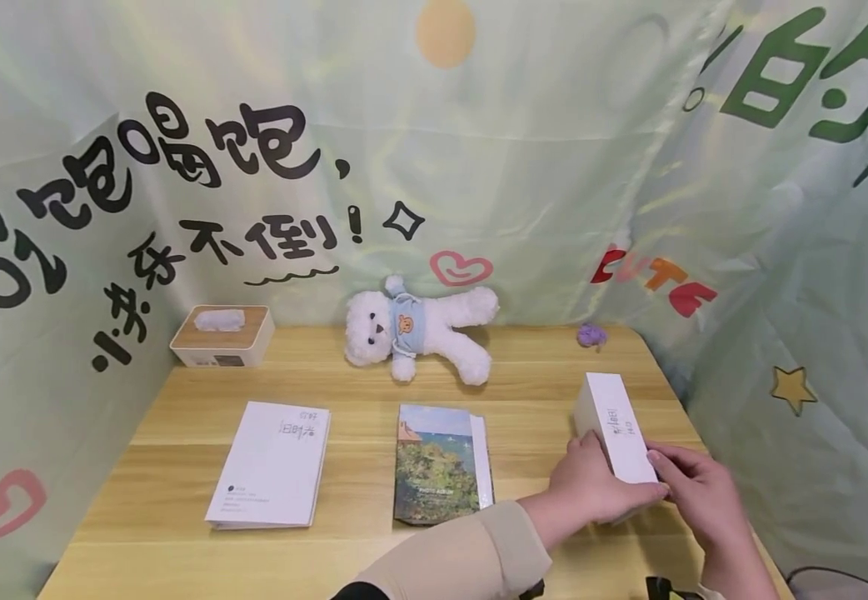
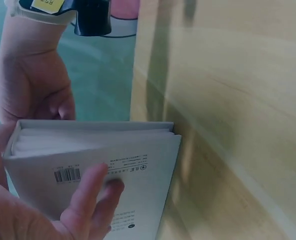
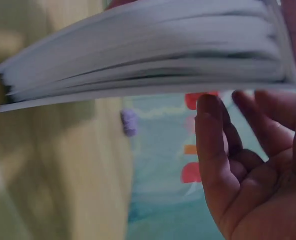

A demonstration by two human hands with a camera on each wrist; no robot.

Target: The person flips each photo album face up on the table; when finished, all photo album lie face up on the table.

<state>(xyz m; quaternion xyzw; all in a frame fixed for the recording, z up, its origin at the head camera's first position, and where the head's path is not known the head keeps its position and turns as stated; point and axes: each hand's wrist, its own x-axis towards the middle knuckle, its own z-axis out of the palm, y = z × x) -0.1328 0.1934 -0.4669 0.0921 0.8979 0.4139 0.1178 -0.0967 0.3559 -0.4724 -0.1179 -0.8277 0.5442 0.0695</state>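
Note:
A thick white book [image 1: 614,425] stands on its edge on the right part of the table, its lettered spine facing up. My left hand [image 1: 591,487] grips it, the fingers on its left cover and the thumb across the near end of the spine. In the left wrist view, fingers [image 2: 87,200] of that hand lie over the cover with the barcode. At the opposite cover is my right hand [image 1: 696,492], its thumb at the spine's edge and its fingers bent. The right wrist view shows the page edges [image 3: 148,45] bulging, with fingertips [image 3: 209,104] at the cover.
A photo album [image 1: 437,467] with a painted cover lies mid-table, and a white book [image 1: 269,467] lies to its left. Along the back are a tissue box [image 1: 221,335], a white plush bear [image 1: 419,329] and a small purple object [image 1: 591,335]. Printed cloth [image 1: 539,167] hangs around the table.

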